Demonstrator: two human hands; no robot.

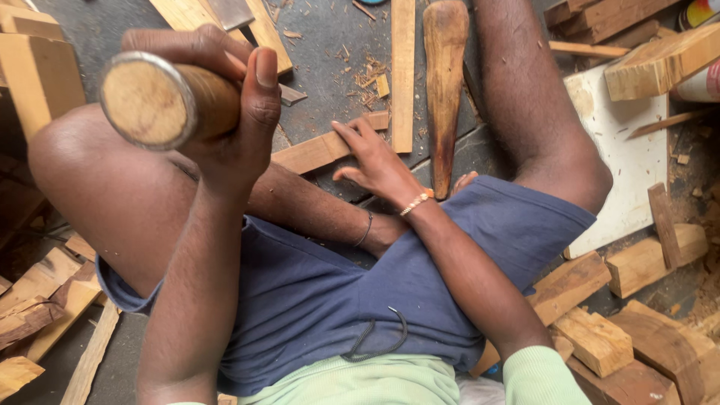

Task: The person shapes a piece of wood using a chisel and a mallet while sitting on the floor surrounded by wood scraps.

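I see two hands. The left hand [225, 112] is wrapped tight round one round wooden handle [161, 97], held up near the camera. The right hand [375, 161] lies open, fingers apart, on one wood strip [315, 150] on the floor. One long wooden mallet [444, 82] lies just right of it. Many wood blocks [596, 341] sit around both legs.

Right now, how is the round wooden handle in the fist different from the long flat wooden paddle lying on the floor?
The round handle is gripped in the left hand and raised near the camera; the flat paddle lies untouched on the floor. The handle has a metal ring at its end; the paddle shows none. The handle is a cylinder; the paddle is flat and tapers. Both are brown wood.
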